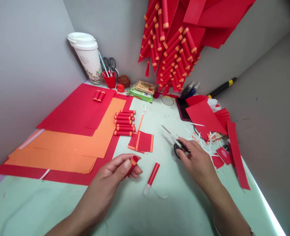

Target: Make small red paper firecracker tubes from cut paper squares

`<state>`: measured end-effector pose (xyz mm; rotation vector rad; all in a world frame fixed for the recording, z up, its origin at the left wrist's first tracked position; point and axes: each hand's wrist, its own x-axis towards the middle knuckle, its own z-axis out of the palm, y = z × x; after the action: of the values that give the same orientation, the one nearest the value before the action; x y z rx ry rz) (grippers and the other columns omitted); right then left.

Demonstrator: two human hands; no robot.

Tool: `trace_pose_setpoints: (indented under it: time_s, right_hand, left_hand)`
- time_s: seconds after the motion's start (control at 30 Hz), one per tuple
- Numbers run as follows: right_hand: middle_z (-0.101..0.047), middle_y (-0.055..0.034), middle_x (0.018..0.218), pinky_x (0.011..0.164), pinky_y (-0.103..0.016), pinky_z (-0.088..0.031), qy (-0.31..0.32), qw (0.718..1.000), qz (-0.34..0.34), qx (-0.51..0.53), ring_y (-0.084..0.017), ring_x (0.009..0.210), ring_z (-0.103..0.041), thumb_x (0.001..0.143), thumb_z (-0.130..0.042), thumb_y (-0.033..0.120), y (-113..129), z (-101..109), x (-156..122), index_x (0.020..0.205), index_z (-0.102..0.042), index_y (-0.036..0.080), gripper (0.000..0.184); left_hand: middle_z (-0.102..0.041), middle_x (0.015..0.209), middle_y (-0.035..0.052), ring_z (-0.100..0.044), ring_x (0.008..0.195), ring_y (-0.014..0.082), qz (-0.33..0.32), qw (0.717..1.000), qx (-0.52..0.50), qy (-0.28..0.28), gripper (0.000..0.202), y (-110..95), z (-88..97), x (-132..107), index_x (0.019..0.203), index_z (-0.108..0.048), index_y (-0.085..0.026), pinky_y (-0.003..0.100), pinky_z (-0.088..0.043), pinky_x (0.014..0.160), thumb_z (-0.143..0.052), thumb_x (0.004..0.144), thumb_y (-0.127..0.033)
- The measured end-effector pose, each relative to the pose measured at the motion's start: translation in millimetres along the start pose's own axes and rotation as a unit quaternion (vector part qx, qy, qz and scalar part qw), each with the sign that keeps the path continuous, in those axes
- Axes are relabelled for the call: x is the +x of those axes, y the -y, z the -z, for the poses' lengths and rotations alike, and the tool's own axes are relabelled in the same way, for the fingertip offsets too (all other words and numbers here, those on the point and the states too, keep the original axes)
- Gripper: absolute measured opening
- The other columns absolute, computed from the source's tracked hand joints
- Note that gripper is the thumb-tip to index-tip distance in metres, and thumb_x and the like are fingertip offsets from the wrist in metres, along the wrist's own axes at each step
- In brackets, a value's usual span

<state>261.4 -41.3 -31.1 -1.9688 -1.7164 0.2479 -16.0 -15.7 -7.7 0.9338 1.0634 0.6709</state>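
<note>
My left hand is closed around a small red paper tube with an orange band at its upper end, tilted so that its hollow mouth shows. In my right hand are black-handled scissors, gripped by the handles, the blades pointing away to the upper left, low over the table. Between the hands lies a slim red stick with a whitish end. Beyond my left hand are red paper pieces with orange strips and a row of several finished red tubes with orange bands.
Red sheets and orange sheets spread at left. A white cup and a red pot stand behind. Paper scraps, a phone and a red strip lie right. Firecracker-like decorations hang on the back wall.
</note>
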Motion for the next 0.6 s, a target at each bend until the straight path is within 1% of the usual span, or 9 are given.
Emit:
trace_pose_setpoints:
  time_s: [0.07,0.13,0.27,0.33,0.4,0.47,0.5,0.53,0.6]
  right_hand:
    - [-0.066,-0.0119,0.115,0.083,-0.040,-0.053,0.000,0.999,-0.021,-0.049,-0.027,0.096,-0.067,0.092,-0.056,0.024,-6,-2,1,0.130,-0.060,0.016,0.039]
    - [-0.066,-0.0121,0.117,0.083,-0.042,-0.053,0.019,0.996,-0.033,-0.086,-0.029,0.098,-0.067,0.093,-0.054,0.021,-9,-4,1,0.130,-0.060,0.016,0.039]
    - [-0.069,-0.0133,0.113,0.084,-0.045,-0.053,0.061,0.990,-0.010,-0.125,-0.032,0.101,-0.064,0.093,-0.051,0.015,-10,-7,0,0.127,-0.064,0.015,0.037]
    - [-0.068,-0.0153,0.112,0.088,-0.048,-0.051,0.056,0.990,0.008,-0.129,-0.034,0.104,-0.061,0.092,-0.050,0.013,-9,-7,-1,0.124,-0.066,0.013,0.035]
    - [-0.066,-0.0182,0.114,0.090,-0.050,-0.049,0.017,0.993,0.015,-0.112,-0.035,0.107,-0.059,0.092,-0.051,0.014,-5,-6,-2,0.120,-0.068,0.012,0.033]
    - [-0.064,-0.0186,0.115,0.092,-0.048,-0.049,-0.032,0.998,0.028,-0.042,-0.032,0.106,-0.059,0.092,-0.053,0.017,7,-2,-4,0.116,-0.069,0.012,0.030]
    - [-0.064,-0.0161,0.111,0.091,-0.045,-0.049,-0.045,0.998,0.042,0.025,-0.029,0.103,-0.061,0.092,-0.054,0.018,15,0,-7,0.113,-0.070,0.014,0.027]
    - [-0.065,-0.0123,0.104,0.087,-0.040,-0.051,-0.033,0.992,0.049,0.108,-0.025,0.097,-0.062,0.093,-0.055,0.020,24,2,-9,0.106,-0.072,0.017,0.022]
    - [-0.066,-0.0059,0.090,0.076,-0.032,-0.051,0.041,0.961,0.036,0.271,-0.019,0.085,-0.063,0.091,-0.060,0.023,43,4,-16,0.091,-0.073,0.020,0.013]
  left_hand:
    - [-0.073,0.089,-0.0021,-0.064,0.088,0.0163,0.000,1.000,0.029,-0.008,0.026,2,0.7,1,0.103,-0.070,-0.030,0.026,-0.046,0.087,-0.059,0.092,-0.050]
    - [-0.074,0.094,-0.0015,-0.065,0.089,0.0169,-0.014,0.997,0.073,-0.023,0.027,3,0.9,0,0.105,-0.070,-0.030,0.027,-0.048,0.088,-0.060,0.091,-0.051]
    - [-0.074,0.097,-0.0008,-0.067,0.089,0.0184,-0.081,0.979,0.181,-0.045,0.027,2,-2.3,-5,0.102,-0.071,-0.032,0.026,-0.052,0.082,-0.061,0.088,-0.052]
    - [-0.074,0.097,-0.0014,-0.067,0.091,0.0181,-0.132,0.963,0.230,-0.046,0.022,0,-4.9,-7,0.100,-0.072,-0.033,0.025,-0.053,0.081,-0.060,0.090,-0.048]
    - [-0.074,0.098,-0.0026,-0.068,0.093,0.0173,-0.179,0.946,0.267,-0.047,0.017,-1,-7.0,-8,0.099,-0.073,-0.034,0.023,-0.053,0.082,-0.061,0.090,-0.043]
    - [-0.074,0.098,-0.0033,-0.069,0.094,0.0164,-0.210,0.930,0.296,-0.053,0.013,0,-8.4,-8,0.098,-0.073,-0.035,0.021,-0.053,0.083,-0.065,0.088,-0.038]
    - [-0.074,0.097,-0.0034,-0.069,0.093,0.0159,-0.225,0.923,0.308,-0.056,0.012,1,-8.9,-7,0.097,-0.074,-0.035,0.021,-0.053,0.083,-0.067,0.087,-0.036]
    - [-0.074,0.096,-0.0034,-0.069,0.092,0.0155,-0.239,0.915,0.319,-0.060,0.012,2,-9.3,-6,0.096,-0.074,-0.034,0.021,-0.053,0.082,-0.068,0.086,-0.034]
    - [-0.073,0.094,-0.0031,-0.070,0.089,0.0146,-0.270,0.899,0.338,-0.067,0.011,3,-10.0,-4,0.095,-0.074,-0.033,0.020,-0.054,0.081,-0.070,0.085,-0.031]
